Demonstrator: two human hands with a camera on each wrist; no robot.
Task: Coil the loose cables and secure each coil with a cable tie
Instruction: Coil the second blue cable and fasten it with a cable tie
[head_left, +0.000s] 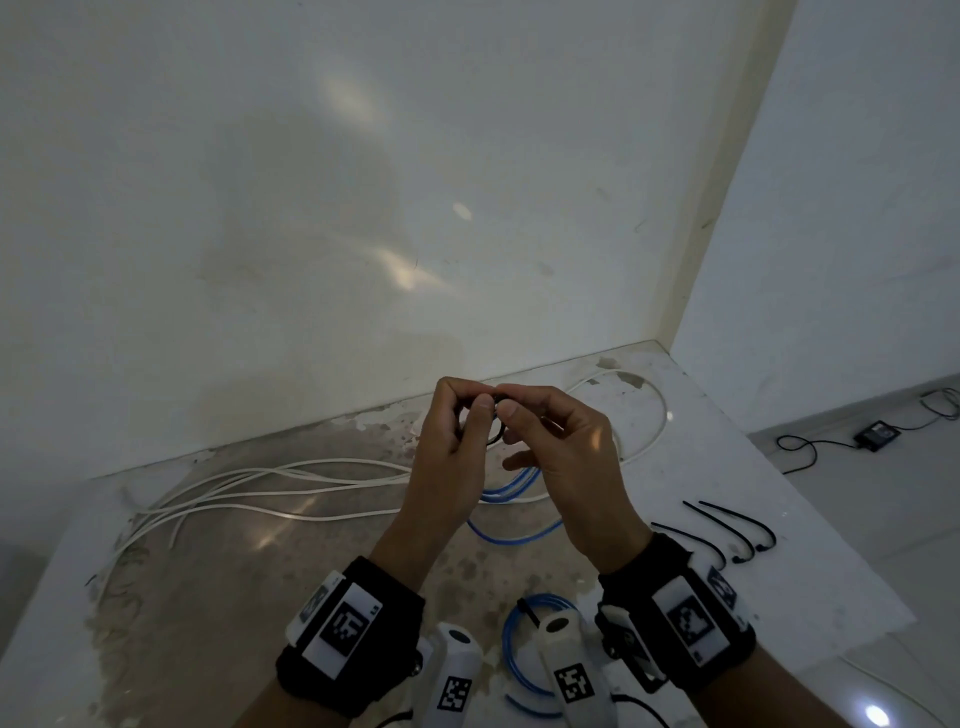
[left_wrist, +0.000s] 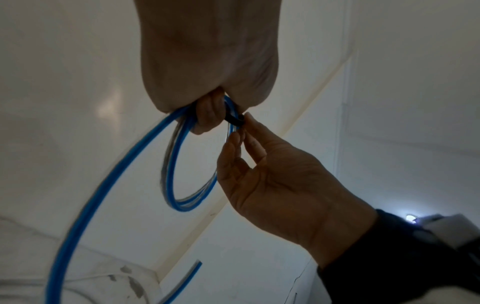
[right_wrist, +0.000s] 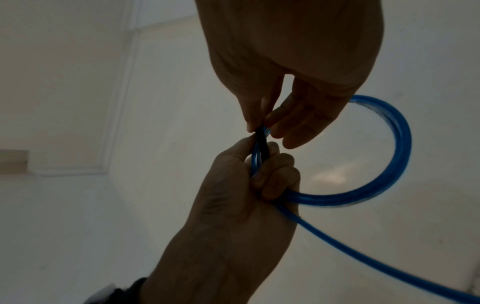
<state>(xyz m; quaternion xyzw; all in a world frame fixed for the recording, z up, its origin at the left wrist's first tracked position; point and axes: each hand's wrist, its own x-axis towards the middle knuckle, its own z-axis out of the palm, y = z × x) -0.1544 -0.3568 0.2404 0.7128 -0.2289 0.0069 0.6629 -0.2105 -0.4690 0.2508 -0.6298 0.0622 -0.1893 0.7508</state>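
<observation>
Both hands are raised above the table (head_left: 675, 467). My left hand (head_left: 475, 410) grips a small coil of blue cable (left_wrist: 176, 174), its fingers curled round the bundled strands. A black cable tie (left_wrist: 235, 120) wraps the strands beside those fingers. My right hand (head_left: 511, 415) pinches this tie (right_wrist: 259, 135) between thumb and forefinger, with its other fingers loosely spread. The coil (right_wrist: 389, 164) loops out to the right in the right wrist view. A loose blue tail (head_left: 514, 535) hangs from the hands down to the table.
Long loose white cable (head_left: 291, 483) lies across the table's left and back. Three black cable ties (head_left: 727, 535) lie at the right, near the table edge. A tied blue coil (head_left: 519, 644) sits at the front between my wrists. A wall stands close behind the table.
</observation>
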